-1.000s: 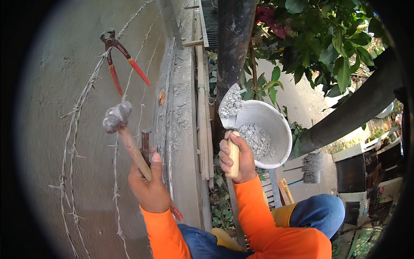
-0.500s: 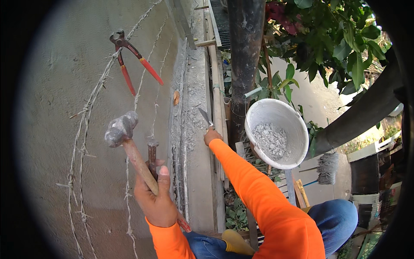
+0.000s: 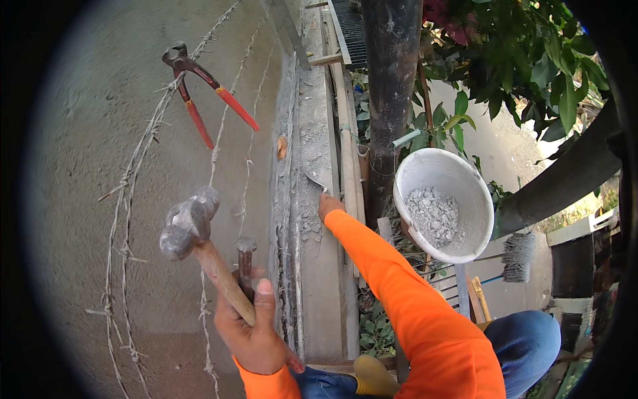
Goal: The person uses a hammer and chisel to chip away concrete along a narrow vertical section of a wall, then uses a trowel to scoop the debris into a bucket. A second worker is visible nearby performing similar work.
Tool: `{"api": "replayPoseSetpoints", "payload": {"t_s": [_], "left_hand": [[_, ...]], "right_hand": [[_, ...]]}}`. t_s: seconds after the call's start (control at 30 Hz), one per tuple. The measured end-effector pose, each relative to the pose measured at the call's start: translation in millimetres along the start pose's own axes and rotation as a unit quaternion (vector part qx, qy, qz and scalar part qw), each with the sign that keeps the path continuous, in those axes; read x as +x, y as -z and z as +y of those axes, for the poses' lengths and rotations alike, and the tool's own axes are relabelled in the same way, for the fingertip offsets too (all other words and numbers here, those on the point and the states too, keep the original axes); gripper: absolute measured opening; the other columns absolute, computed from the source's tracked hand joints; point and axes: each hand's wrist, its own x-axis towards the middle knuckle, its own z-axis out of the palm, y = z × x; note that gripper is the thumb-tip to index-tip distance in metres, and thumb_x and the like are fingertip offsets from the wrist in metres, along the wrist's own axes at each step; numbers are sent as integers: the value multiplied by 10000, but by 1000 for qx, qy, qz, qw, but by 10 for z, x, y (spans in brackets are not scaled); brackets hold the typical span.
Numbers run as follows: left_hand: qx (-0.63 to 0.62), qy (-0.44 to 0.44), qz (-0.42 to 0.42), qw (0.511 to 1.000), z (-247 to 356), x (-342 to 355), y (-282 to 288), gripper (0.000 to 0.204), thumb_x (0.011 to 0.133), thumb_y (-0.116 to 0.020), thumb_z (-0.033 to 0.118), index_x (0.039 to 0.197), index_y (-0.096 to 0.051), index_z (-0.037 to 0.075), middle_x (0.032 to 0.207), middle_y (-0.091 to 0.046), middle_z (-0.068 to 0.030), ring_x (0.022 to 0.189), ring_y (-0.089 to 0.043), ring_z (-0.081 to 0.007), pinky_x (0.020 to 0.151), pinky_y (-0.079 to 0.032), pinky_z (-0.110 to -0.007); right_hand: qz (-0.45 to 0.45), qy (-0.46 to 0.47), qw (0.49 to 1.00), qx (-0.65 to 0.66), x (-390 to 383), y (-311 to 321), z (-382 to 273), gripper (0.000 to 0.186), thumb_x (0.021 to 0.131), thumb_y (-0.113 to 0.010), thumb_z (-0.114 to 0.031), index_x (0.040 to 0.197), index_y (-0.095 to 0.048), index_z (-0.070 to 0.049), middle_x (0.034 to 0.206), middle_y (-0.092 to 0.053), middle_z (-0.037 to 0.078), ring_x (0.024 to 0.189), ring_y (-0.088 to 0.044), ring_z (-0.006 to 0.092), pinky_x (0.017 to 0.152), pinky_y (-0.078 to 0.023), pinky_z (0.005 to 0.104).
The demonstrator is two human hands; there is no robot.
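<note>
Clasping a wooden-handled, grey-headed metal hammer [image 3: 216, 271] and a rusty brown metal rod [image 3: 245, 265] with a flared top, my left hand [image 3: 259, 346] wraps both together, thumb over the hammer's handle. My right hand [image 3: 328, 205], arm extended, closes in a fist on a small grey metal trowel [image 3: 315, 179], blade over the long grey concrete ledge [image 3: 322, 286]; contact cannot be told. Round white plastic bucket [image 3: 475, 199], part-filled with grey rubble [image 3: 435, 214], is to the right of that hand.

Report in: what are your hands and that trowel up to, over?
Left hand: gripping hammer and chisel. Right hand: holding trowel, blade at the ledge. Possibly in the way: loose rubble beside the blade.
</note>
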Motion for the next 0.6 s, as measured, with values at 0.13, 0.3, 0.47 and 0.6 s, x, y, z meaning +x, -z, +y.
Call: {"api": "replayPoseSetpoints", "payload": {"t_s": [0.13,0.3,0.47,0.6], "left_hand": [[-4,-6,-4,1000,33,28,-72,261,963,-675,131,1130,-631,-64,992,-662,-97,912,-595,-159,855,-464,-305],[-23,-35,1,999,32,71,-187,243,964,-672,131,1114,-631,-55,954,-647,-70,864,-571,-138,801,-454,-287],[-26,-3,4,1000,51,40,-185,225,960,-670,117,1108,-631,-49,950,-635,-57,834,-546,-116,760,-437,-272],[-17,-9,13,1000,46,50,-201,225,956,-676,120,1098,-631,-48,916,-625,-45,813,-535,-106,747,-425,-262]], "right_hand": [[-12,81,996,-19,-582,-269,213,289,1031,-380,-151,1235,-539,-23,1217,-661,239,1136,-658,384,954,-529,495],[-81,25,995,49,-903,-212,508,409,1039,-435,-231,1381,-478,-11,1247,-645,281,1161,-630,433,985,-496,517],[-2,-155,936,317,-1389,-641,677,585,969,-593,-357,1429,-433,-33,1228,-644,305,1146,-625,466,997,-484,521],[-42,-294,830,472,-1452,-1126,606,585,969,-596,-370,1429,-430,-50,1198,-649,312,1137,-617,484,994,-480,520]]}}
